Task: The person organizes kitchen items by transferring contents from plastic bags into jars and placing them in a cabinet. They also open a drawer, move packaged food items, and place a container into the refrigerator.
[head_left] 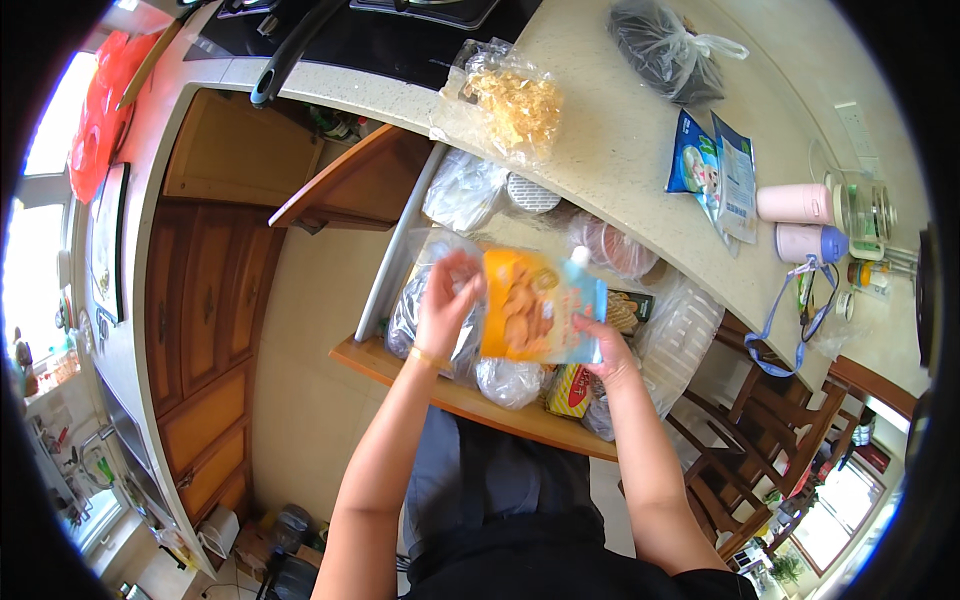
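My right hand grips the right edge of a spouted pouch, orange and light blue with a white cap and a picture of brown food pieces. The pouch is held flat above the open drawer. At its left edge my left hand is raised with bent fingers, blurred; whether it touches the pouch or holds anything is unclear. Beneath lies the pull-out drawer with a wooden front. It holds a clear bag of dark contents, a round plastic-wrapped bundle, and a yellow-and-red box.
On the counter lie a bag of yellowish dried food, a tied dark bag and blue packets. Pink bottles stand at the right. A cabinet door hangs open left of the drawer. A pan handle overhangs the counter edge.
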A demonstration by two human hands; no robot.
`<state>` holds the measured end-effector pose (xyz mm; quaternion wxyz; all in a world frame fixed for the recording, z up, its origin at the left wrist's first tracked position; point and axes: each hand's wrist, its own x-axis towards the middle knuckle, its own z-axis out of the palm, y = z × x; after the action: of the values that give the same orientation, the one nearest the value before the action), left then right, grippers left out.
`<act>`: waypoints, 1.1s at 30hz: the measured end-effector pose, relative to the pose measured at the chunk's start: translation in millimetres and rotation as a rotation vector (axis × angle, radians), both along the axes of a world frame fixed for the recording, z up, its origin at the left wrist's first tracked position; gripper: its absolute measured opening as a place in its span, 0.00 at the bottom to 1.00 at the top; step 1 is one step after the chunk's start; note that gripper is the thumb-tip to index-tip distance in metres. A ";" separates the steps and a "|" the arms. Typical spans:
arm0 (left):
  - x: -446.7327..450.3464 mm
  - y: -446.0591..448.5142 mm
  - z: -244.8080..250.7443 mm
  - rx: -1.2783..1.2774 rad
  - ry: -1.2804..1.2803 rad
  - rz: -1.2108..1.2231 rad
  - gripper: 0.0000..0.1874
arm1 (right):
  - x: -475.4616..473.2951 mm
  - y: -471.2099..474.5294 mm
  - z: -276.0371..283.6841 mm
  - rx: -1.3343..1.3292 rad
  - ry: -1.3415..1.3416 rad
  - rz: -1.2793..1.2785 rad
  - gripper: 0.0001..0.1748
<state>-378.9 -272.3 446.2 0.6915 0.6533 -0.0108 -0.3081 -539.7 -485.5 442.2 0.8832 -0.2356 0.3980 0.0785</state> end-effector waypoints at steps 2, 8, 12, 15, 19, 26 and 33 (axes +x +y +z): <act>32.2 -28.2 -19.0 0.365 -0.440 -0.019 0.37 | -4.5 -15.6 -15.4 -0.017 0.035 -0.090 0.25; 100.3 -48.5 -86.6 1.047 -1.055 -0.228 0.36 | 24.2 -19.8 -32.9 -0.267 0.047 -0.103 0.21; 126.2 -44.9 -55.8 1.043 -0.723 -0.222 0.15 | 34.8 -20.2 -48.0 -0.381 0.114 -0.045 0.22; 133.1 -31.6 -41.8 0.971 -0.694 -0.138 0.11 | 34.3 -19.4 -67.2 -0.730 0.163 0.066 0.26; 119.8 22.6 -62.5 0.712 -0.622 0.061 0.11 | 43.8 1.1 -26.9 -1.536 0.237 0.244 0.31; 55.5 85.1 -38.2 0.398 -0.227 0.317 0.11 | 128.7 60.9 -38.2 -1.305 -0.153 0.392 0.26; -7.3 102.9 -52.5 0.029 -0.011 0.635 0.14 | 252.2 95.2 -87.5 -1.511 0.362 0.606 0.58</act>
<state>-386.2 -169.4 393.7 0.7435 0.6357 0.1943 -0.0735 -287.5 -390.3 354.6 0.3503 -0.8454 0.3986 0.0610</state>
